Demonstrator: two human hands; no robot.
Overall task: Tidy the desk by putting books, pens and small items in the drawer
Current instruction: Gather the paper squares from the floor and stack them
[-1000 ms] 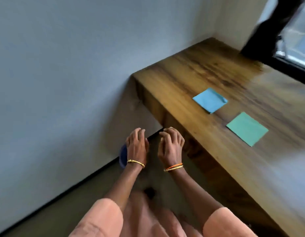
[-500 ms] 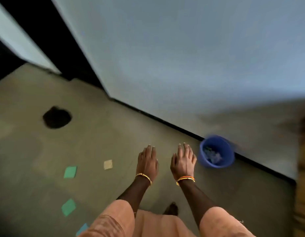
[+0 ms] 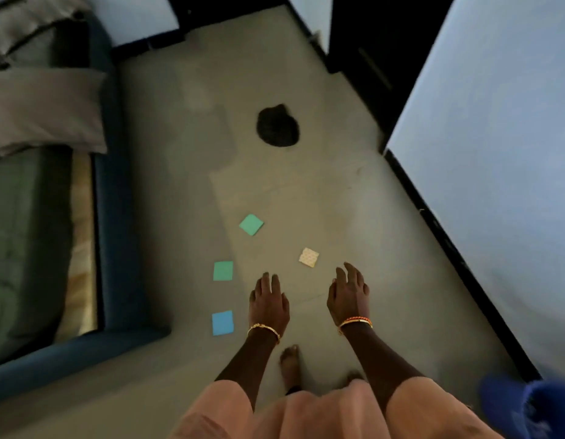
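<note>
Bucket (image 3: 528, 407) now at lower right; left hand (image 3: 268, 304), right hand (image 3: 347, 299) grips apart, empty.

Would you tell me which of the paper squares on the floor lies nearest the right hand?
The cream patterned square, just beyond the right hand; the others are plain green or blue.
</note>
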